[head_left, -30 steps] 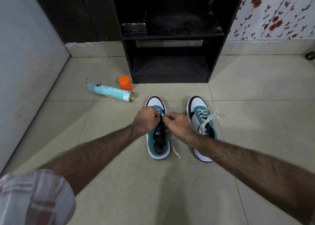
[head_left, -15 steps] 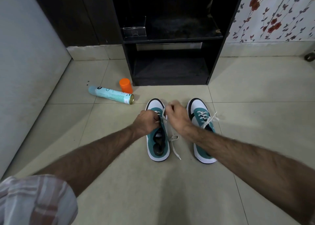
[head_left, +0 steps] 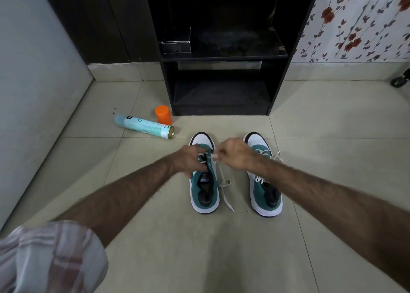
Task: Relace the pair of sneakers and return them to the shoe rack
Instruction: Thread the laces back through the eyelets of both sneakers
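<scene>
Two teal-and-white sneakers stand side by side on the tiled floor, toes toward the black shoe rack (head_left: 221, 57). On the left sneaker (head_left: 205, 195), my left hand (head_left: 188, 159) grips the upper by the eyelets. My right hand (head_left: 235, 154) pinches the white lace (head_left: 225, 190) above that shoe's tongue; the lace's free end trails on the floor between the shoes. The right sneaker (head_left: 265, 193) is laced, with loose ends hanging off its right side, and my right wrist partly hides it.
A teal spray can (head_left: 144, 126) lies on its side left of the shoes, with an orange cap (head_left: 163, 115) standing behind it. A grey wall runs along the left. A clear box (head_left: 176, 43) sits on the rack's middle shelf. A dark wheel (head_left: 400, 79) shows at far right.
My right hand has lifted from the sneaker's middle toward its toe end, drawing the lace up and through. My left hand stays on the left sneaker. The view has shifted slightly downward.
</scene>
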